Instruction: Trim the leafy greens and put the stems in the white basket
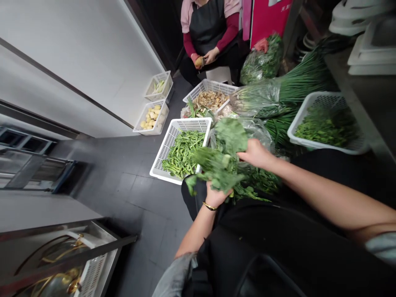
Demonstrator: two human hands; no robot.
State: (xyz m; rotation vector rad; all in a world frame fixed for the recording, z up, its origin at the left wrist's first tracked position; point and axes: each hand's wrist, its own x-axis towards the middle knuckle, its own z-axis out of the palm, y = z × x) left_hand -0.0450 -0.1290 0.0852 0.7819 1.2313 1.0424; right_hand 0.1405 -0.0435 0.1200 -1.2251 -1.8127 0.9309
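My left hand (pixel 215 194) grips a bunch of leafy greens (pixel 213 167) over my lap, a gold bracelet on its wrist. My right hand (pixel 256 153) pinches a large leaf (pixel 231 134) at the top of that bunch. Just beyond the bunch, on the floor, stands a white basket of trimmed green stems (pixel 182 152). More greens lie in a clear plastic bag (pixel 258 131) under my right hand.
A seated person in a black apron (pixel 210 24) peels something at the back. White baskets hold potatoes (pixel 151 117), peelings (pixel 210 99) and chopped greens (pixel 328 123). Bundled chives (pixel 293 84) lie on the right. A steel counter and a rack stand on the left.
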